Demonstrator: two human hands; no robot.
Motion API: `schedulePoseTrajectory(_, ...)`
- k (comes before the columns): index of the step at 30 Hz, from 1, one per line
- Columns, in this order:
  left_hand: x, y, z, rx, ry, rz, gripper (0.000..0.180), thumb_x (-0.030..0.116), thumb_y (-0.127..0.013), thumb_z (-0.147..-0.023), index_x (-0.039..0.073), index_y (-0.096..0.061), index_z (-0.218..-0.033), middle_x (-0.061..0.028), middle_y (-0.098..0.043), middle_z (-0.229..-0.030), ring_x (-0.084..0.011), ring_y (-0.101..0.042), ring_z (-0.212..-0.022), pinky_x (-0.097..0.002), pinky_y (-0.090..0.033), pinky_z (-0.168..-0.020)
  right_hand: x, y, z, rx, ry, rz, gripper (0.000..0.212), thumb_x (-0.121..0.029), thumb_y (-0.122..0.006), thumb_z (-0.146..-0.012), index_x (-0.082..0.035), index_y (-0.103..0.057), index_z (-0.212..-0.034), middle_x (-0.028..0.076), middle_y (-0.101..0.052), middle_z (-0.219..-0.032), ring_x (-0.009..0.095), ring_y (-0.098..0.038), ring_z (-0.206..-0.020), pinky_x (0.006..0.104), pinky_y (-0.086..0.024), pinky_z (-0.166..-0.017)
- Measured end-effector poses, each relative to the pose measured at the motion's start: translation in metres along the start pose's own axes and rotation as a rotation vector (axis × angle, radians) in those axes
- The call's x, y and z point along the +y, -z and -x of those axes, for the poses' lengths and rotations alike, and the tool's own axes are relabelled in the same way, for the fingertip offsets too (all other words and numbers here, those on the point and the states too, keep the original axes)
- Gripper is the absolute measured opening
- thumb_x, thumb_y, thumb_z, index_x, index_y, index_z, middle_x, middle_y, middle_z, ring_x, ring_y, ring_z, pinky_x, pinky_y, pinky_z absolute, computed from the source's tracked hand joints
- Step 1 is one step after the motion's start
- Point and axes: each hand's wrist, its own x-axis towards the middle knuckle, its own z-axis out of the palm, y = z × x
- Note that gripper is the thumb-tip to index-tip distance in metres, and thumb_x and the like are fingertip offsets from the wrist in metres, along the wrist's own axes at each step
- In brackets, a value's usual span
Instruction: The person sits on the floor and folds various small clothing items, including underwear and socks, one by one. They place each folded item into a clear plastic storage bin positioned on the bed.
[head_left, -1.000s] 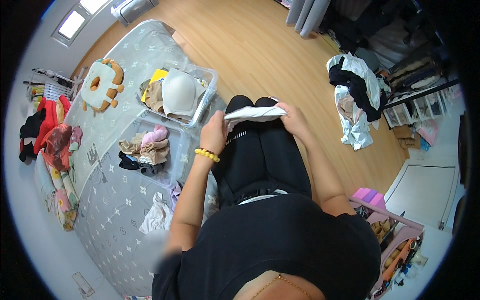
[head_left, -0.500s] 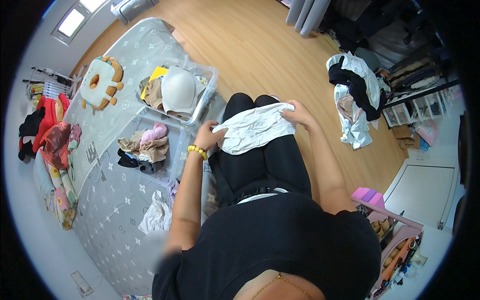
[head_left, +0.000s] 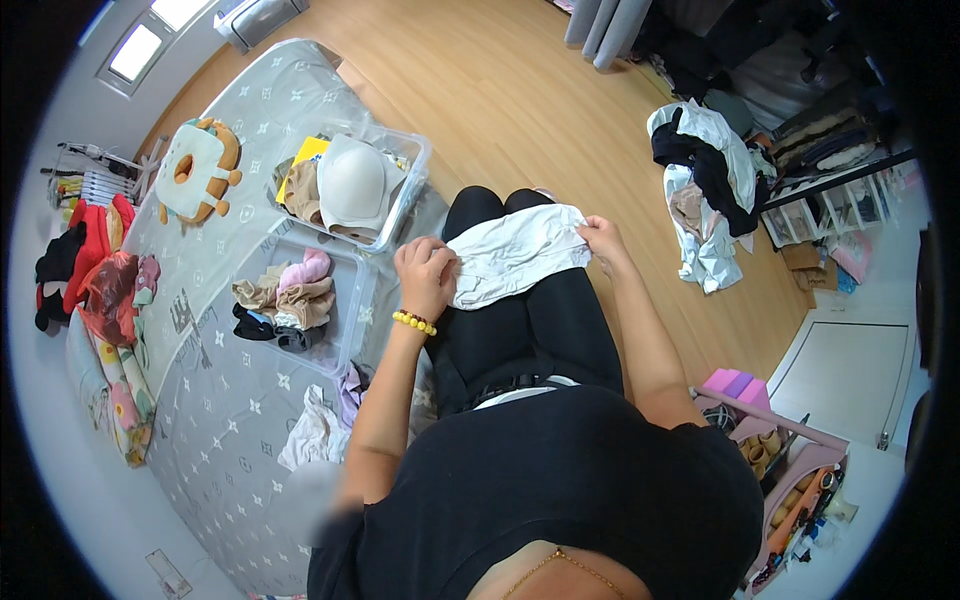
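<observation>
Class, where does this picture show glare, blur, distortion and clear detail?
In the head view, the window glares white; a pale blurred patch covers bedding beside the left sleeve; the wall bows toward a black, rounded rim; creases show clearly on the white cloth.

Matt creased cloth [head_left: 515, 257], plastic box [head_left: 350, 300]

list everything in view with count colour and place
white cloth: 1, white, across lap
filled boxes: 2, clear, on bed
plush toy: 1, white and brown, on bed
loose garments: at least 2, white and lilac, beside nearer box
bed: 1, grey, left
clothes heap: 1, black and white, right
curtain: 1, grey, top
rack: 1, pink, lower right
rack clutter: uncountable, mixed, lower right
bracelet: 1, mostly yellow, left arm
left hand: 1, bare, cloth's left edge
right hand: 1, bare, cloth's right edge
</observation>
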Motion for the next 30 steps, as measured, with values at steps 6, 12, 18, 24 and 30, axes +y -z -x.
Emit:
schedulePoseTrajectory(6,0.030,0.023,-0.007,-0.163,-0.011,0.139,0.015,0.004,-0.068,-0.075,0.007,-0.062,-0.088,-0.0085,-0.062,-0.094,-0.0309,-0.058,-0.090,-0.0395,-0.042,-0.080,0.006,-0.002,0.003,0.083,0.050,-0.058,0.020,-0.012,-0.070,-0.086,0.002,-0.065,-0.100,0.006,-0.067,-0.085,0.011,-0.061,-0.072,0.0269,-0.049,-0.064)
schedulePoseTrajectory(12,0.021,-0.011,-0.009,-0.278,-0.062,0.031,0.009,0.009,-0.070,-0.075,0.007,-0.063,-0.080,-0.0082,-0.058,-0.086,-0.0296,-0.057,-0.084,-0.0398,-0.047,-0.073,-0.002,-0.007,0.008,-0.026,-0.120,0.013,0.021,-0.013,-0.072,-0.085,0.003,-0.064,-0.096,0.009,-0.068,-0.086,0.015,-0.063,-0.075,0.0289,-0.051,-0.066)
schedulePoseTrajectory(18,0.056,0.012,-0.029,-0.221,-0.167,0.060,0.008,0.008,-0.067,-0.076,0.007,-0.060,-0.080,-0.0085,-0.055,-0.081,-0.0292,-0.056,-0.078,-0.0396,-0.045,-0.069,0.003,-0.003,0.007,0.145,0.200,0.052,0.019,-0.008,-0.069,-0.081,0.002,-0.064,-0.097,0.011,-0.069,-0.087,0.018,-0.065,-0.077,0.0312,-0.051,-0.068)
schedulePoseTrajectory(24,0.050,-0.003,0.004,-0.231,-0.024,0.110,0.014,0.011,-0.069,-0.078,0.005,-0.062,-0.088,-0.0120,-0.058,-0.084,-0.0325,-0.058,-0.082,-0.0419,-0.045,-0.073,-0.061,-0.035,0.068,0.334,0.685,0.545,0.014,-0.008,-0.065,-0.082,-0.002,-0.061,-0.095,0.016,-0.064,-0.089,0.034,-0.064,-0.082,0.0405,-0.050,-0.070)
schedulePoseTrajectory(30,0.019,0.000,0.023,0.154,0.404,0.038,0.026,0.024,-0.072,-0.081,0.001,-0.062,-0.089,-0.0123,-0.061,-0.087,-0.0318,-0.059,-0.084,-0.0421,-0.046,-0.075,-0.068,-0.068,0.117,0.081,0.917,0.810,0.016,-0.010,-0.069,-0.081,-0.005,-0.062,-0.095,0.012,-0.059,-0.098,0.033,-0.059,-0.093,0.0417,-0.049,-0.076)
